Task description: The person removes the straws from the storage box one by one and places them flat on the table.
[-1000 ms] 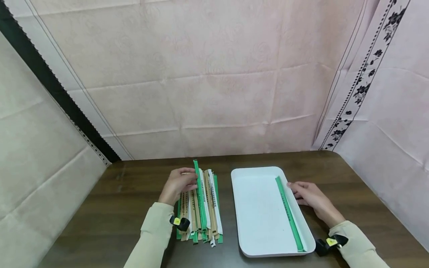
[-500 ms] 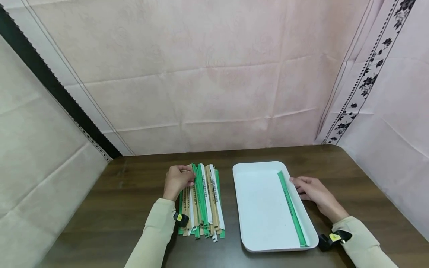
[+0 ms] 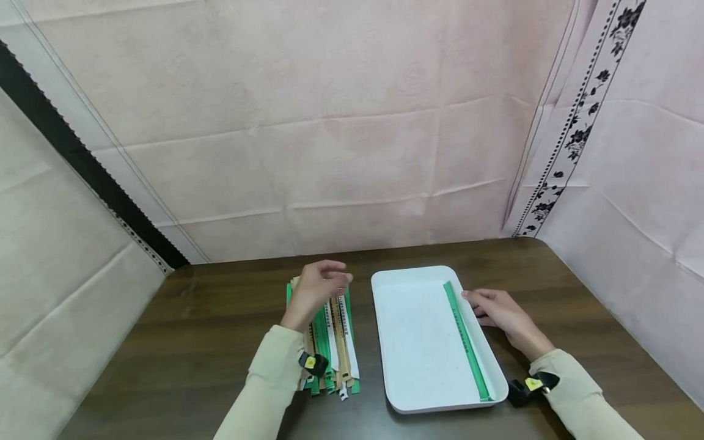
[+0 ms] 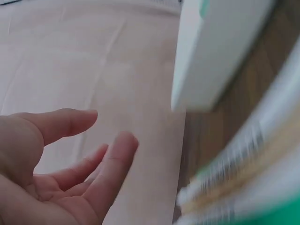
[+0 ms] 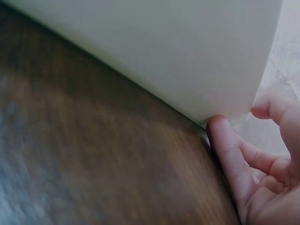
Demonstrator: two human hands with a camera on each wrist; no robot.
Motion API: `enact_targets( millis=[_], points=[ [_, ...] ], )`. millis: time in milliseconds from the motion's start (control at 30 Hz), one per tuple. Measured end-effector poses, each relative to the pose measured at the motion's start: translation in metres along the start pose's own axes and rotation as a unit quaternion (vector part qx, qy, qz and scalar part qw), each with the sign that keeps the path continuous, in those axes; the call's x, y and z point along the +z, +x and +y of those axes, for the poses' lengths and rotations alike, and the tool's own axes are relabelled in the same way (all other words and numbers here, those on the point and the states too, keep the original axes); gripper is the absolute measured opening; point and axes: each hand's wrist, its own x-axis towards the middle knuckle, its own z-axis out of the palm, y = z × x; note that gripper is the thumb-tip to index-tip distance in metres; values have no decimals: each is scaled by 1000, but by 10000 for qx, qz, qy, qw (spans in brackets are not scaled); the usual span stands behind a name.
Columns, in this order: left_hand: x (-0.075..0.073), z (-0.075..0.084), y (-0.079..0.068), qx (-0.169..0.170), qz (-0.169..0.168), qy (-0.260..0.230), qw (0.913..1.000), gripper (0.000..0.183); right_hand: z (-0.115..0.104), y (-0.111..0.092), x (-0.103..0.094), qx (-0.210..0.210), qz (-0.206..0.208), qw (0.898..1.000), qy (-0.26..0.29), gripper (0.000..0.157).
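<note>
My left hand (image 3: 315, 294) is above the upper part of a pile of long, thin paper-wrapped sticks (image 3: 337, 345) in green, white and brown, some with dark print. In the left wrist view its thumb and fingers (image 4: 112, 176) are apart, with nothing between them. My right hand (image 3: 503, 316) holds the right side of a white rectangular tray (image 3: 412, 342). The right wrist view has the thumb at the rim and a finger low on the tray's outer wall (image 5: 187, 61). One green wrapped stick (image 3: 467, 342) lies lengthwise inside the tray, near its right wall.
Pile and tray stand side by side on a dark wooden table (image 3: 165, 354), a narrow strip of wood between them. Pale cloth (image 3: 341, 153) hangs behind the table and on both sides.
My left hand has left the green stick at the pile's top and moved right, over the pile, its fingers parting. The right hand stays at the tray.
</note>
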Motion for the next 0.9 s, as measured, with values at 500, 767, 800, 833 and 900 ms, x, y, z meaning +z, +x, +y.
enact_targets(
  millis=[500, 767, 800, 833, 900],
  points=[
    [111, 40, 13, -843, -923, 967, 9874, 57, -1, 0, -2, -12, -15, 10000, 9, 68],
    [166, 26, 14, -1376, -812, 1019, 9819, 42, 1, -1, -5, -22, -22, 10000, -35, 65],
    [171, 25, 13, -1356, -762, 1155, 9811, 41, 0, -1, -5, -43, -31, 10000, -17, 65],
    [175, 24, 11, -1315, -711, 1286, 9804, 41, 0, -1, -4, -62, -38, 10000, 5, 64],
    [182, 22, 9, -1174, -633, 1576, 9785, 39, 0, -1, -3, -79, -35, 10000, 44, 62]
  ],
)
